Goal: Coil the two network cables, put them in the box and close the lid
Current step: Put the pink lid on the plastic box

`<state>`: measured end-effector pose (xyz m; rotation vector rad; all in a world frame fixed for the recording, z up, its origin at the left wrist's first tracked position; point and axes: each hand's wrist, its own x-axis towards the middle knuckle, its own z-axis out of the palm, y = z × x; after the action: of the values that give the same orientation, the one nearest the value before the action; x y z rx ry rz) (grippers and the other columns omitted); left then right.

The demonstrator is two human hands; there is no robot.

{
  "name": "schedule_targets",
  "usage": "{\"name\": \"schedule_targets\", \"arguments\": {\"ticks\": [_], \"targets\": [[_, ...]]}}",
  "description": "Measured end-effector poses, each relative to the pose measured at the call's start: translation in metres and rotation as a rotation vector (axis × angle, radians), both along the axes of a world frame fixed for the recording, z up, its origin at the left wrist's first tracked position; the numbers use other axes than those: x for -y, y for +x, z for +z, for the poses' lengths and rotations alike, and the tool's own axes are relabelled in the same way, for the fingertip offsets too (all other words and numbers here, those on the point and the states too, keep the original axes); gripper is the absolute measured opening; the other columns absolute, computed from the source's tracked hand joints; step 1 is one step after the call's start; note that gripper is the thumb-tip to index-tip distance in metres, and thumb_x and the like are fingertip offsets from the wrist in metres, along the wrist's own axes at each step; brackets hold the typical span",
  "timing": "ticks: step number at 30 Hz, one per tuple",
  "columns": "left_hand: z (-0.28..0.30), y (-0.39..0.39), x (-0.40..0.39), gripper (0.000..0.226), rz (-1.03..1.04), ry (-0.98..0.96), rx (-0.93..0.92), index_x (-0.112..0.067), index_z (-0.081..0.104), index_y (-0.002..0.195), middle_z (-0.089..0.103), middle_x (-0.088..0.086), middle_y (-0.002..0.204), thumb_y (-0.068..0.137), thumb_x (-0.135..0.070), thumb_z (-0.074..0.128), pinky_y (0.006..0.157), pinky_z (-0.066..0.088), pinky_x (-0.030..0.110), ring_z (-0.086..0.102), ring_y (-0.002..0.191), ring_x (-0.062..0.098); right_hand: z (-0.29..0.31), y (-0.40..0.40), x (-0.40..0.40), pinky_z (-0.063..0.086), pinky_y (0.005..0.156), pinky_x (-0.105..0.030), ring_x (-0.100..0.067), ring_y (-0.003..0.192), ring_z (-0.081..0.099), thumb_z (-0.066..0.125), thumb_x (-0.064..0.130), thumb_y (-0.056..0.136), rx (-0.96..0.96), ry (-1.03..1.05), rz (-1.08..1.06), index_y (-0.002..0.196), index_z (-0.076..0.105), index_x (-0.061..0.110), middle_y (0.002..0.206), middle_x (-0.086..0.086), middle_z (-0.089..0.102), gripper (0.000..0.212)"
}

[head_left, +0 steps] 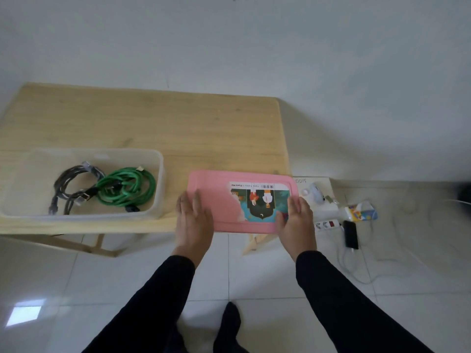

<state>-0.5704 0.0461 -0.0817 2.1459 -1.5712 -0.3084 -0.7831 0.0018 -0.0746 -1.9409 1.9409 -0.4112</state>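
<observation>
A translucent plastic box [158, 174] stands open at the table's front left. Inside it lie a coiled green cable [127, 187] on the right and a coiled dark grey cable [68, 184] on the left. The pink lid [219, 197], with a partly torn picture label, is at the table's front right corner, overhanging the edge. My left hand [195, 220] grips the lid's left end. At the lid's right end, my right hand [297, 222] holds it, thumb on top.
The wooden table [153, 123] stands against a white wall. On the tiled floor to the right lie a white box [316, 189], a tissue pack [362, 212], a power strip [328, 224], a black device [351, 234] and loose white wires.
</observation>
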Motion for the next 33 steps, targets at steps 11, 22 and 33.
{"name": "schedule_targets", "arguments": {"ticks": [11, 22, 33], "targets": [[0.052, 0.009, 0.013, 0.043, 0.129, -0.158, -0.072, -0.002, 0.039, 0.138, 0.037, 0.027, 0.14, 0.096, -0.015, 0.041, 0.103, 0.026, 0.039, 0.037, 0.124, 0.041, 0.042, 0.018, 0.015, 0.038, 0.1, -0.045, -0.042, 0.119, 0.042, 0.057, 0.014, 0.089, 0.099, -0.341, -0.103, 0.126, 0.051, -0.004, 0.128, -0.03, 0.046, 0.042], [0.085, 0.169, -0.045, 0.034, 0.27, -0.223, -0.004, -0.001, 0.048, 0.126, 0.049, 0.025, 0.124, 0.094, -0.01, 0.042, 0.096, 0.037, 0.048, 0.045, 0.111, 0.043, 0.064, 0.177, -0.017, 0.043, 0.095, -0.043, -0.046, 0.112, 0.048, 0.063, 0.011, 0.084, 0.224, -0.403, 0.079, 0.121, 0.055, -0.005, 0.121, -0.032, 0.05, 0.042], [0.069, 0.291, -0.079, 0.032, 0.233, -0.106, -0.042, -0.003, 0.049, 0.123, 0.05, 0.019, 0.118, 0.092, -0.009, 0.043, 0.088, 0.039, 0.043, 0.046, 0.103, 0.038, 0.041, 0.296, -0.046, 0.047, 0.092, -0.049, -0.047, 0.108, 0.048, 0.065, 0.009, 0.081, 0.18, -0.296, 0.061, 0.119, 0.056, -0.005, 0.119, -0.032, 0.05, 0.041]]}}
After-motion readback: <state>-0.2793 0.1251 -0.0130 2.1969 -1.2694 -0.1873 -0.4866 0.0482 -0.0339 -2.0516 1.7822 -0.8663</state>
